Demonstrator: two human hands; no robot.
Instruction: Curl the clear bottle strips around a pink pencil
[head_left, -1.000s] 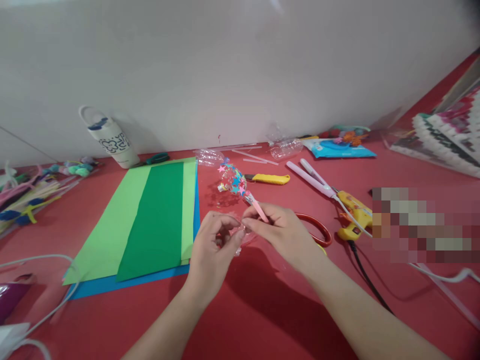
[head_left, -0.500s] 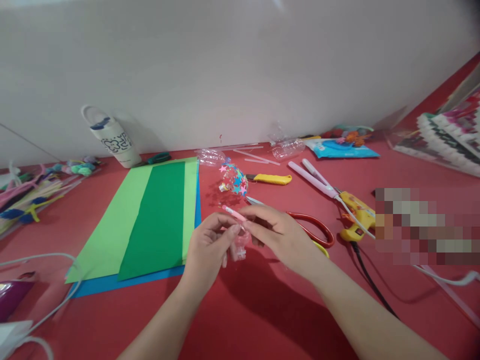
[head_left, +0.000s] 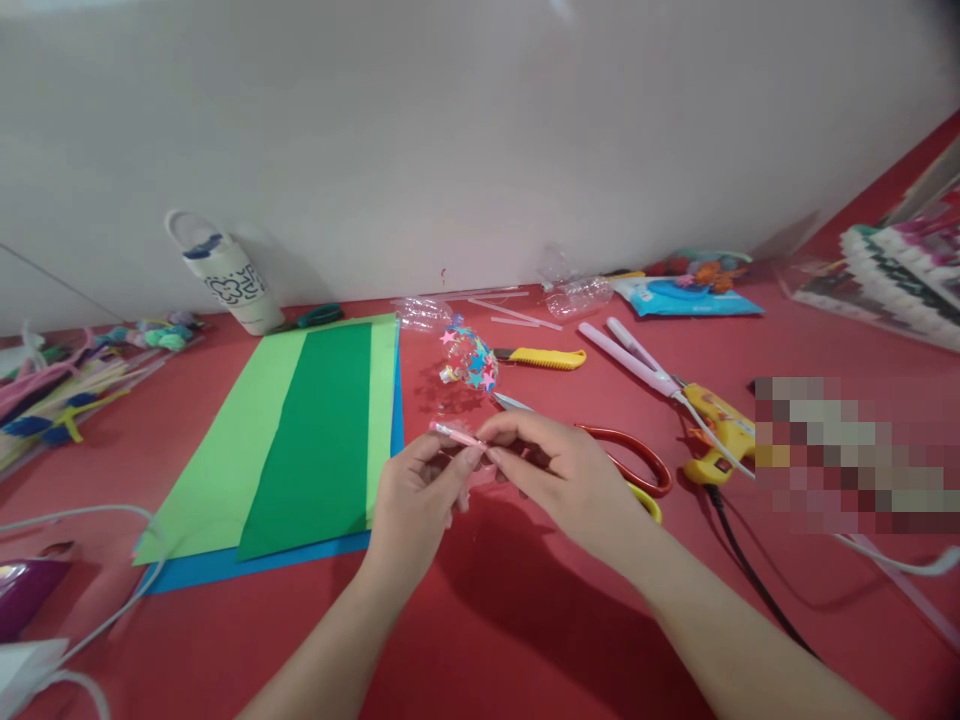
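Close together above the red table, my left hand [head_left: 420, 490] and my right hand [head_left: 559, 470] are both closed, thumbs and fingertips nearly touching. A slim pink pen-like stick [head_left: 456, 435] with pale markings points left from my right fingertips and passes over my left fingers. My left fingers pinch a clear plastic piece [head_left: 484, 474], mostly hidden between the hands. Just beyond lies a clear rounded plastic piece covered in coloured stars [head_left: 472, 362]. Scissors with red and yellow handles [head_left: 637, 455] lie partly under my right hand.
Green and blue sheets [head_left: 322, 440] lie at left, with a white bottle [head_left: 232, 285] behind them. A yellow cutter [head_left: 544, 358], clear bottle pieces [head_left: 576, 297], a pink flat iron [head_left: 630, 360] and a corded yellow glue gun [head_left: 712, 440] lie beyond and to the right.
The pink stick has swung to a flatter angle, its free end moving left and down over my left fingers. The clear piece has turned and shows less below my hands.
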